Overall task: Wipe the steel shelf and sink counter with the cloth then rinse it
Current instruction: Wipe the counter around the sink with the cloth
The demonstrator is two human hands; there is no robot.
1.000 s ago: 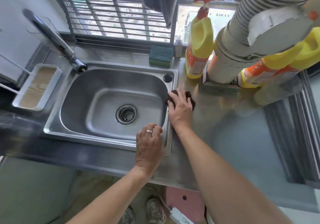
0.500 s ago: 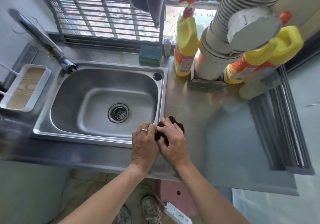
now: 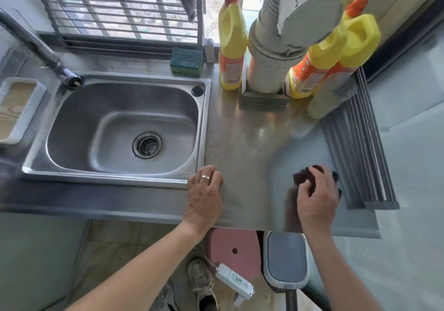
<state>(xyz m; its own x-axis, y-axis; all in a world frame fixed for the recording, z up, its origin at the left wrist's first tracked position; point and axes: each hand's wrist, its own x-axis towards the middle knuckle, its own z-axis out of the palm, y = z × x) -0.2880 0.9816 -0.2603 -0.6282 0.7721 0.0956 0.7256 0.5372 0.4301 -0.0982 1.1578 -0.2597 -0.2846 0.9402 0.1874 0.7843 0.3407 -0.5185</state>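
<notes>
My right hand (image 3: 316, 196) presses a dark brown cloth (image 3: 304, 177) onto the steel counter (image 3: 252, 147), near its right end beside a grey ribbed rack. Most of the cloth is bunched under my fingers. My left hand (image 3: 204, 190), with a ring on it, lies flat on the counter at the front right corner of the steel sink (image 3: 120, 128) and holds nothing. The sink basin holds only its drain strainer (image 3: 147, 145). A tap (image 3: 43, 53) reaches in from the back left.
Yellow and orange detergent bottles (image 3: 231, 46) and a thick grey pipe (image 3: 276, 46) stand at the back of the counter. A green sponge (image 3: 186, 60) sits by the window. A white tray (image 3: 16, 109) is left of the sink. The ribbed rack (image 3: 360, 154) borders the right.
My right hand has slid the cloth from beside the sink's front right corner across the counter to the right. My left hand has stayed by the sink corner.
</notes>
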